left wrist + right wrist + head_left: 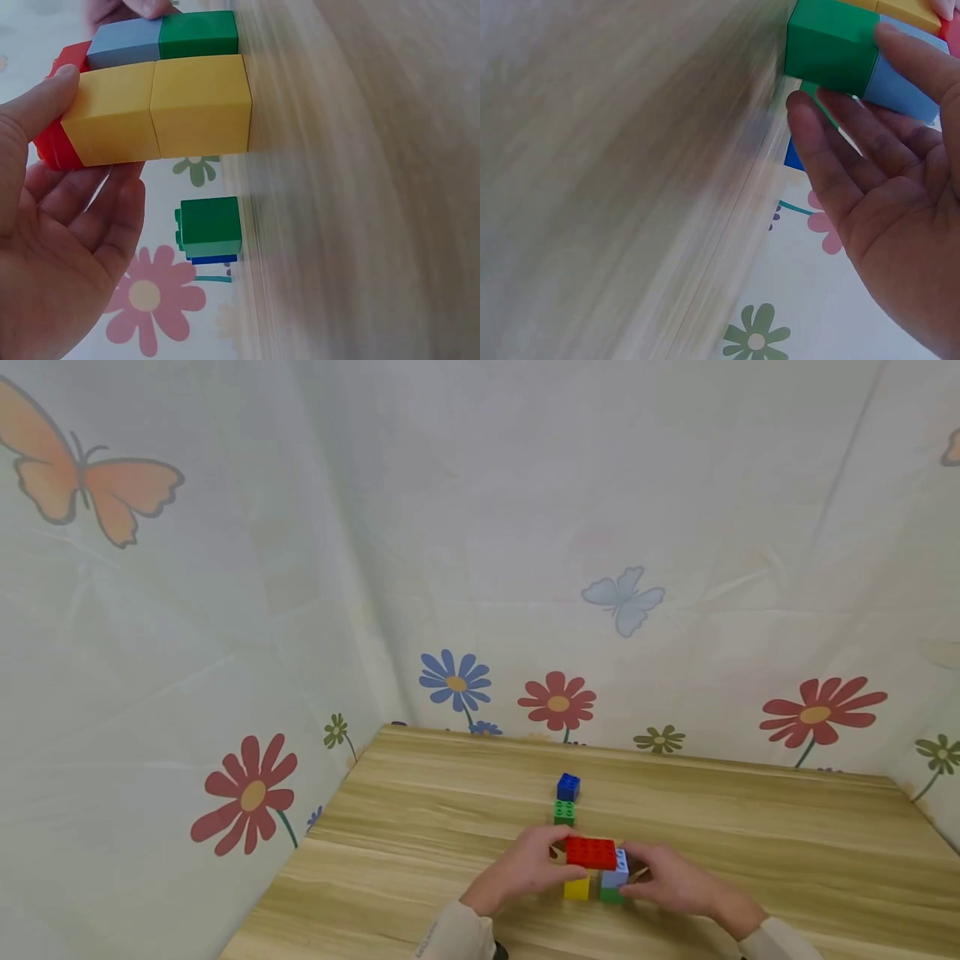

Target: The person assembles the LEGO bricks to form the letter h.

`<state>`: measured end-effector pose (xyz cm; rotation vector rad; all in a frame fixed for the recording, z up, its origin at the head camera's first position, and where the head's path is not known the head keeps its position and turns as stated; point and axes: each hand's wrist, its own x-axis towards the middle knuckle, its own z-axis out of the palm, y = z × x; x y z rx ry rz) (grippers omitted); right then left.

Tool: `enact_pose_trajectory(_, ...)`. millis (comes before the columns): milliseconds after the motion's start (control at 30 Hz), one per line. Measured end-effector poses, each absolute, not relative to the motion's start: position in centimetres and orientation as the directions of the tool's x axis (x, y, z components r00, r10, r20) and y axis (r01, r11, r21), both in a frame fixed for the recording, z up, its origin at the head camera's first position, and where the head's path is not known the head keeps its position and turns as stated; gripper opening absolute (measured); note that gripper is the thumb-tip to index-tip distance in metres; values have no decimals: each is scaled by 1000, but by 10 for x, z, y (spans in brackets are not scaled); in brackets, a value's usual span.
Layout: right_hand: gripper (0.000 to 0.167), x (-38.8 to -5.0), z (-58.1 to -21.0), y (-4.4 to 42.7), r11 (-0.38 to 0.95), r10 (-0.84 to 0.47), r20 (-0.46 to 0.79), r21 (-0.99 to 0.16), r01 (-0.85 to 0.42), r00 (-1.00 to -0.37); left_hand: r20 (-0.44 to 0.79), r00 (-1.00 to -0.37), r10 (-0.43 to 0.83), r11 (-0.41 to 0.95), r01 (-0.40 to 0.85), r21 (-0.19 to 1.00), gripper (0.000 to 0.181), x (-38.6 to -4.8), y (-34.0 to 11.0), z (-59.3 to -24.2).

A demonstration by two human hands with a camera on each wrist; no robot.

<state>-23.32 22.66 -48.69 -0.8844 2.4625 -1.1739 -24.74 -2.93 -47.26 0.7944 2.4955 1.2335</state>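
so, a small bridge of blocks looks mostly together: the red block (590,853) lies across the tops of two stacks, one of two yellow blocks (201,105), the other a light blue block (613,879) on a lower green block (832,41). what seems left is seating the red block firmly — whether it is pressed home on the light blue side i cannot tell — and perhaps using the far green block (564,815) and the dark blue block (568,788), both on the table (450,814) beyond the bridge.

the left hand (528,864) pinches the red block's end, thumb overlapping the upper yellow one. the right hand (678,881) holds the light blue block loosely, thumb near its seam with the green, fingers fairly straight on the far side.

only the head view shows bare light blue studs beside the red block; the left wrist view alone clearly shows the seam between the yellow blocks.
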Motion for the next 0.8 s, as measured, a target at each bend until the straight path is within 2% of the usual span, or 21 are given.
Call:
enact_pose_trajectory(200,30,-234,-487,228,500,-631,45,-740,-451,-774,12,-823,567,492,351,797,30,-248,-37,-473)
enact_pose_trajectory(433,33,-245,-482,227,570,-541,62,-707,-420,-839,-13,-824,566,492,325,808,30,-251,-44,-474)
enact_pose_trajectory(667,36,-261,-483,221,612,-471,127,-665,-427,-873,-9,-828,561,491,324,808,32,-252,-48,-475)
enact_pose_trajectory(800,38,-266,-482,215,628,-431,111,-676,-386,-895,6,-826,564,484,337,808,31,-252,-49,-476)
